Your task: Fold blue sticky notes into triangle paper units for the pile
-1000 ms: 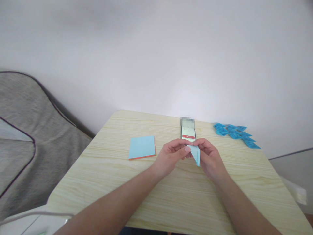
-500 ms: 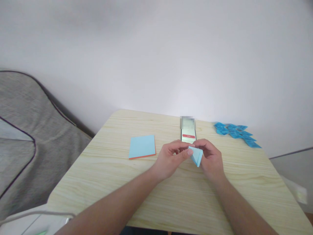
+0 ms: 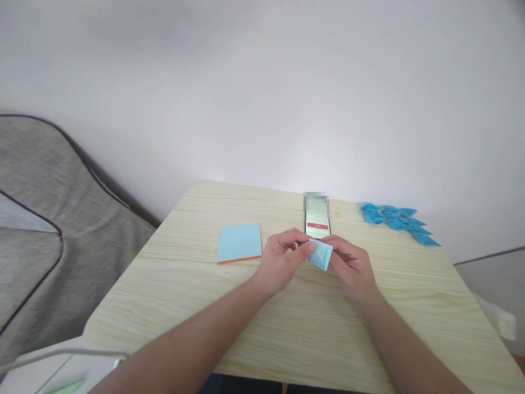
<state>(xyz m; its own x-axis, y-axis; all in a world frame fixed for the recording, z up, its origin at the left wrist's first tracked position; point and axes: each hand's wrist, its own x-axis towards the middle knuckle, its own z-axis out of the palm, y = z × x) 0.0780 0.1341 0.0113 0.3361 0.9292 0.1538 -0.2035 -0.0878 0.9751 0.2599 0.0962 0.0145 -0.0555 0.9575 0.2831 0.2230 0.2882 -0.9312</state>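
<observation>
Left hand (image 3: 283,261) pinched closed on folded paper (image 3: 322,255), over the table (image 3: 295,328), just nearer than the phone (image 3: 318,219). Right hand (image 3: 351,267) curled at the paper's right edge; grip hidden. Edges likely want aligning before firm pressing.

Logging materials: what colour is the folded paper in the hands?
Folded paper: pale blue, best seen in the head view.

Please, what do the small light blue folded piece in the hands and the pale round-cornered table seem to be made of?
The small light blue folded piece: probably matte paper, judging by its thin edges and straight creases. The pale round-cornered table: wood or wood-look laminate, smooth; its streaky grain leaves open which.
</observation>
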